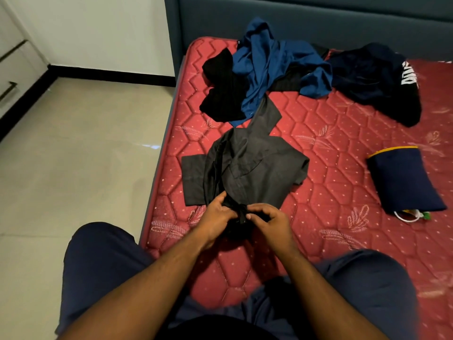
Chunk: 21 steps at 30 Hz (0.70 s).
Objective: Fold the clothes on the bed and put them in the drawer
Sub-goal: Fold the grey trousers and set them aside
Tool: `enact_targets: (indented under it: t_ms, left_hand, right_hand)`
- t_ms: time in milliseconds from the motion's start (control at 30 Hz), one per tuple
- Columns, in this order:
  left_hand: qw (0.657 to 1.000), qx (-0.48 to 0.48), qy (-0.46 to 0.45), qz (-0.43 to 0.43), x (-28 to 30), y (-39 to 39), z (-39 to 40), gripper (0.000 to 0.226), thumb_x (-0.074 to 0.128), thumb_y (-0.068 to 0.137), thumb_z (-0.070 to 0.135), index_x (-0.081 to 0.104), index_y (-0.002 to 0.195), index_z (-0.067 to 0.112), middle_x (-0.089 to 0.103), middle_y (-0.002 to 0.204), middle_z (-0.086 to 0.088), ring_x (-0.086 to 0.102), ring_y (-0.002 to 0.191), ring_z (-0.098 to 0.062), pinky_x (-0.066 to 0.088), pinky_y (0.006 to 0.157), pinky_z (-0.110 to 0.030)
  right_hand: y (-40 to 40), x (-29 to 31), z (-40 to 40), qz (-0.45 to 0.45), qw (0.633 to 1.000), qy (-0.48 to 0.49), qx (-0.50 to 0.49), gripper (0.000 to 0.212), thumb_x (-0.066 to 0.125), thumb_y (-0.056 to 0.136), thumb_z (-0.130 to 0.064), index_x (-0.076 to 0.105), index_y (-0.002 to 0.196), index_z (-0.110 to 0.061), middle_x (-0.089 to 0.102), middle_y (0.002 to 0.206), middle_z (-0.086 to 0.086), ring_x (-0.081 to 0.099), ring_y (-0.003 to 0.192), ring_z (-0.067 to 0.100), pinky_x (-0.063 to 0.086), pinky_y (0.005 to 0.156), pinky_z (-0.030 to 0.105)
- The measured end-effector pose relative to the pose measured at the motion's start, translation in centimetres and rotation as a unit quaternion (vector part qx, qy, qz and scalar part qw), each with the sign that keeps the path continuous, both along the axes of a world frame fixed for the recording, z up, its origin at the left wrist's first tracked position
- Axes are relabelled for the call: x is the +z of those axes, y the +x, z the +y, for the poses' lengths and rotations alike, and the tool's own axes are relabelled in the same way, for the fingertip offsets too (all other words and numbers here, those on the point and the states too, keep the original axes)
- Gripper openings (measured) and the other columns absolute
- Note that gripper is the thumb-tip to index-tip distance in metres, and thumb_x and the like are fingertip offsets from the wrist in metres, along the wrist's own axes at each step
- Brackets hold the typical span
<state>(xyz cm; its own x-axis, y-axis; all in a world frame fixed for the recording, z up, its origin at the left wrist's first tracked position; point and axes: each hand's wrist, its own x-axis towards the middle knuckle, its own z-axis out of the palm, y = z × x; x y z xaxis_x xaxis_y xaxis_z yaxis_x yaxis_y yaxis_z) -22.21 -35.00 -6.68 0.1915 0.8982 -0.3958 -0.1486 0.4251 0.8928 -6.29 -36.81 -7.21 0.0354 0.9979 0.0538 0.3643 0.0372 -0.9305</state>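
Note:
A dark grey shirt point(247, 165) lies crumpled on the red quilted mattress point(343, 133), one sleeve spread to the left. My left hand point(217, 217) and my right hand point(268, 220) meet at its near edge, and both pinch a bunched black strip of the shirt's front between their fingertips. Farther back sits a heap of unfolded clothes: a black garment point(221, 87), a blue shirt point(267, 65) and a navy garment with white lettering point(377, 82). A folded navy item with a yellow edge point(404, 179) rests at the right.
White drawers with dark handles point(11, 77) stand at the far left wall. Beige tiled floor point(73, 155) lies left of the bed. A dark blue headboard point(306, 18) runs along the back. My knees in navy shorts point(103, 263) rest at the mattress's near edge.

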Motion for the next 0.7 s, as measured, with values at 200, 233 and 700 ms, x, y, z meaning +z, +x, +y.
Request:
enact_targets:
  t_ms: [200,233,700]
  left_hand:
    - [0.972,-0.015,0.108,0.209,-1.5,-0.2,0.0,0.010,0.069,0.084,0.003,0.069,0.082,0.013,0.067,0.069,0.001,0.060,0.059,-0.003,0.047,0.058,-0.021]
    - [0.969,-0.016,0.112,0.220,-1.7,-0.1,0.1,0.006,0.068,0.085,0.006,0.071,0.082,0.011,0.068,0.069,0.004,0.059,0.059,0.000,0.046,0.058,-0.019]
    - [0.743,-0.033,0.466,0.480,-2.8,-2.9,-1.0,0.035,0.055,0.073,0.011,0.063,0.106,0.021,0.058,0.119,-0.004,0.053,0.112,-0.026,0.043,0.095,-0.047]
  right_hand:
    - [0.7,-0.1,-0.2,0.004,1.000,-0.026,0.015,0.030,0.066,0.081,0.009,0.070,0.096,-0.016,0.069,0.096,-0.011,0.064,0.090,-0.006,0.046,0.083,0.009]
    - [0.8,-0.2,-0.1,-0.019,0.999,-0.027,0.034,0.033,0.066,0.081,0.010,0.069,0.104,-0.014,0.068,0.101,-0.010,0.062,0.094,-0.008,0.044,0.086,0.008]
    - [0.2,-1.3,0.1,-0.098,0.993,0.014,-0.059,0.018,0.062,0.084,0.003,0.068,0.093,-0.012,0.061,0.093,-0.002,0.055,0.091,-0.006,0.039,0.082,0.005]
